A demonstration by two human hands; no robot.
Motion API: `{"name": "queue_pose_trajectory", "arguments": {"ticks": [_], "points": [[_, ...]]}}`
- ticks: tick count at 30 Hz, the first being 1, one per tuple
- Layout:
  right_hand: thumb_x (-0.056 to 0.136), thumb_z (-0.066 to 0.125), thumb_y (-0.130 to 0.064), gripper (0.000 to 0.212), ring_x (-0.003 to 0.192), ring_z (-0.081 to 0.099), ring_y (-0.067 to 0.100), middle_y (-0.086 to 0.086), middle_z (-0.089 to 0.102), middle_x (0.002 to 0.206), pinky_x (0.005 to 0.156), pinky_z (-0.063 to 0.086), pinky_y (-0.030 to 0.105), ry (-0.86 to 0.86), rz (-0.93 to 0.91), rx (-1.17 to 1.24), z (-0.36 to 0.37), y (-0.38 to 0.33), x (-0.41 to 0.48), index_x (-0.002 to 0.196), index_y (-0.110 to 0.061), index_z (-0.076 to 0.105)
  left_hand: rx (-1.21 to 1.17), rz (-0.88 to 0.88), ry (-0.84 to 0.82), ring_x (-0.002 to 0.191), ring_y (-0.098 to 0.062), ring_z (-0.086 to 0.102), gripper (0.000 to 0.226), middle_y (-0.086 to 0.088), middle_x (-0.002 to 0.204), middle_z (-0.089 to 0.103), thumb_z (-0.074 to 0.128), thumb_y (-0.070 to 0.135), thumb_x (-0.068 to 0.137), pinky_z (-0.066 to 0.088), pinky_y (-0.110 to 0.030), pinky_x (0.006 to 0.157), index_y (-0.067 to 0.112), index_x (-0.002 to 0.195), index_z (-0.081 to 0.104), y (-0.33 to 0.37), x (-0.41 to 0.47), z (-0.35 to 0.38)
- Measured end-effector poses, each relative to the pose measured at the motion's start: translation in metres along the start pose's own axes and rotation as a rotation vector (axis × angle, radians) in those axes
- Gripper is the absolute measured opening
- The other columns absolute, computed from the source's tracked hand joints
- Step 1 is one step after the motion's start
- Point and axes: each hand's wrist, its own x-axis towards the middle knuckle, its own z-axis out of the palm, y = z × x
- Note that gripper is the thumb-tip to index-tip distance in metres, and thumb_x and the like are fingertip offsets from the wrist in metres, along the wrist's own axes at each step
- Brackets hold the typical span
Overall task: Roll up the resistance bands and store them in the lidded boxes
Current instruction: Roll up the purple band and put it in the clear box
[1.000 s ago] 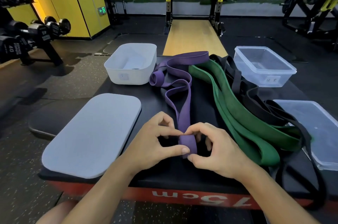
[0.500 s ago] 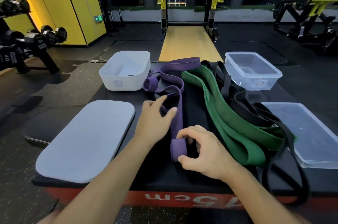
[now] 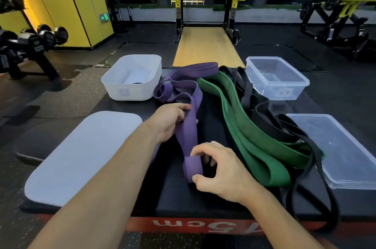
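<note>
A purple resistance band point(image 3: 188, 130) runs down the middle of the black platform point(image 3: 173, 193), its near end wound into a small roll. My right hand point(image 3: 219, 171) pinches that roll between thumb and fingers. My left hand point(image 3: 171, 120) grips the flat strap farther up, fingers curled under it. To the right lie a green band point(image 3: 250, 136) and black bands point(image 3: 268, 120). An open white box point(image 3: 132, 77) stands at the back left, an open clear box point(image 3: 276, 77) at the back right.
A grey-white lid point(image 3: 81, 157) lies flat at the front left, a clear lid point(image 3: 341, 151) at the right edge. A black band loop hangs over the platform's front right edge. Dumbbell rack far left, squat rack behind.
My left hand left the roll and moved up the strap, where it now grips the band. My right hand stays on the roll. The camera has shifted closer.
</note>
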Motion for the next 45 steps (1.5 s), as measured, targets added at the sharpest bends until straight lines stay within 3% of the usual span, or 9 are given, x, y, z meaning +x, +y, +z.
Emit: {"name": "queue_pose_trajectory", "arguments": {"ticks": [4, 8, 13, 20, 23, 32, 36, 41, 45], "points": [[0.063, 0.069, -0.048, 0.038, 0.093, 0.059, 0.007, -0.014, 0.060, 0.093, 0.081, 0.047, 0.019, 0.011, 0.018, 0.023, 0.001, 0.001, 0.000, 0.101, -0.044, 0.061, -0.324, -0.070, -0.065, 0.089, -0.031, 0.077, 0.044, -0.022, 0.105, 0.073, 0.035, -0.006, 0.093, 0.063, -0.040, 0.086, -0.002, 0.126, 0.065, -0.004, 0.002, 0.005], [0.063, 0.068, -0.048, 0.038, 0.093, 0.060, 0.007, -0.014, 0.062, 0.096, 0.081, 0.046, 0.017, 0.002, 0.035, 0.035, 0.000, 0.002, 0.001, 0.100, -0.045, 0.061, -0.336, -0.111, -0.082, 0.078, -0.019, 0.075, 0.029, -0.011, 0.092, 0.076, 0.060, 0.023, 0.105, 0.062, -0.028, 0.072, 0.003, 0.123, 0.070, -0.007, 0.006, 0.009], [0.063, 0.068, -0.049, 0.039, 0.094, 0.060, 0.007, -0.013, 0.062, 0.097, 0.082, 0.049, 0.021, -0.009, 0.041, 0.044, 0.000, 0.002, 0.001, 0.101, -0.043, 0.062, -0.396, -0.074, -0.083, 0.069, -0.007, 0.061, 0.006, 0.002, 0.084, 0.067, 0.072, 0.019, 0.097, 0.051, -0.020, 0.070, 0.014, 0.102, 0.073, -0.006, 0.009, 0.013], [0.063, 0.068, -0.048, 0.038, 0.094, 0.059, 0.007, -0.015, 0.061, 0.097, 0.081, 0.046, 0.016, -0.007, 0.056, 0.052, 0.000, 0.002, 0.000, 0.101, -0.045, 0.061, -0.371, -0.026, 0.024, 0.069, -0.014, 0.069, 0.021, 0.001, 0.083, 0.075, 0.073, 0.014, 0.089, 0.053, -0.024, 0.061, 0.018, 0.109, 0.077, 0.001, 0.014, 0.010], [0.063, 0.069, -0.047, 0.039, 0.093, 0.060, 0.008, -0.014, 0.061, 0.098, 0.082, 0.049, 0.022, -0.017, 0.061, 0.048, 0.000, 0.002, 0.001, 0.101, -0.046, 0.060, -0.259, -0.151, 0.004, 0.063, -0.014, 0.065, 0.006, 0.000, 0.073, 0.071, 0.073, 0.020, 0.089, 0.051, -0.025, 0.062, 0.015, 0.085, 0.072, 0.001, 0.019, 0.006], [0.064, 0.069, -0.046, 0.040, 0.096, 0.059, 0.009, -0.014, 0.061, 0.098, 0.084, 0.050, 0.025, -0.028, 0.068, 0.048, -0.001, 0.002, 0.000, 0.103, -0.040, 0.064, -0.223, -0.250, -0.079, 0.054, -0.016, 0.062, 0.007, -0.001, 0.071, 0.066, 0.065, 0.011, 0.087, 0.052, -0.023, 0.056, 0.014, 0.081, 0.067, 0.017, 0.030, 0.005], [0.064, 0.069, -0.047, 0.041, 0.096, 0.059, 0.009, -0.014, 0.062, 0.099, 0.085, 0.050, 0.027, -0.027, 0.074, 0.044, -0.001, 0.003, 0.000, 0.104, -0.041, 0.064, -0.300, -0.071, -0.021, 0.074, -0.019, 0.064, 0.017, -0.004, 0.085, 0.068, 0.061, 0.005, 0.090, 0.055, -0.030, 0.070, 0.019, 0.095, 0.070, 0.003, 0.035, 0.010], [0.065, 0.069, -0.047, 0.040, 0.097, 0.059, 0.009, -0.016, 0.062, 0.100, 0.084, 0.051, 0.028, -0.032, 0.065, 0.049, -0.001, 0.004, 0.001, 0.104, -0.041, 0.063, 0.000, 0.040, 0.056, 0.102, -0.027, 0.070, 0.023, -0.014, 0.115, 0.061, 0.049, -0.004, 0.101, 0.061, -0.041, 0.088, 0.010, 0.118, 0.053, 0.003, 0.041, 0.019], [0.064, 0.068, -0.048, 0.041, 0.099, 0.059, 0.007, -0.017, 0.062, 0.101, 0.086, 0.050, 0.027, -0.030, 0.067, 0.052, -0.002, 0.003, 0.000, 0.104, -0.042, 0.063, 0.449, 0.162, 0.128, 0.115, -0.023, 0.061, 0.075, -0.002, 0.134, 0.057, 0.074, 0.015, 0.090, 0.053, -0.040, 0.100, 0.018, 0.153, 0.033, 0.008, 0.049, 0.010]]}}
